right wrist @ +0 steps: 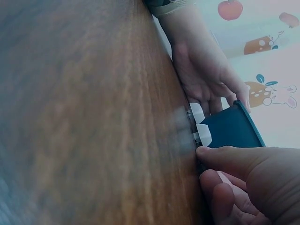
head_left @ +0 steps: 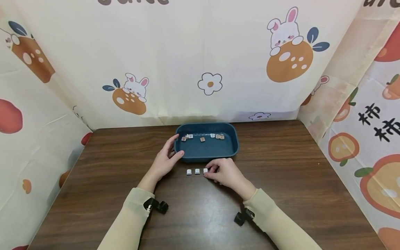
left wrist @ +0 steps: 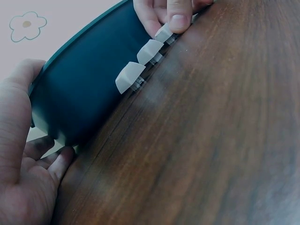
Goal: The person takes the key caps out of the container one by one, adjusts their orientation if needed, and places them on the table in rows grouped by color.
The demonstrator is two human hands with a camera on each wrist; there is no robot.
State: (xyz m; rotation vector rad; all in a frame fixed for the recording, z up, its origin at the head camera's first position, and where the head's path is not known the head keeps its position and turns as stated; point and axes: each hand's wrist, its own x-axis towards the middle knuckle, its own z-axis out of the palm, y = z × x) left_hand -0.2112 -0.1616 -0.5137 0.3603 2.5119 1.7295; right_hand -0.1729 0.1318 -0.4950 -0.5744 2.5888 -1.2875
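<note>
Head view: dark wood tabletop (head_left: 281, 194), blue tray (head_left: 229, 147) sits near the back edge, about centred. Inside the tray, along its far wall, approx six loose keycaps (head_left: 202, 139). On the tabletop just in front of the tray's near wall, a row of three white keycaps (head_left: 197, 171), spaced a little apart.

Right hand (head_left: 226, 173) rests on the tabletop w/ fingertips pinching the rightmost cap (head_left: 205, 170) of the row; right wrist view shows thumb and fingers (right wrist: 225, 157) curled round it, so a narrow pinch. Left hand (head_left: 165, 159) is at the tray's left end, thumb on the rim, fingers relaxed against the outer wall; steadying, not clamping. Left wrist view confirms: palm (left wrist: 18, 154) beside the tray wall, the three caps (left wrist: 130, 77) standing on their stems.

Risks, as I judge them: caps are small and light, standing on narrow stems, so a sideways nudge from the right fingers could tip the middle cap (head_left: 197, 171) or knock the row crooked. Row is v. close to the tray wall, so any tray shift from the left hand could push the caps over.
</note>
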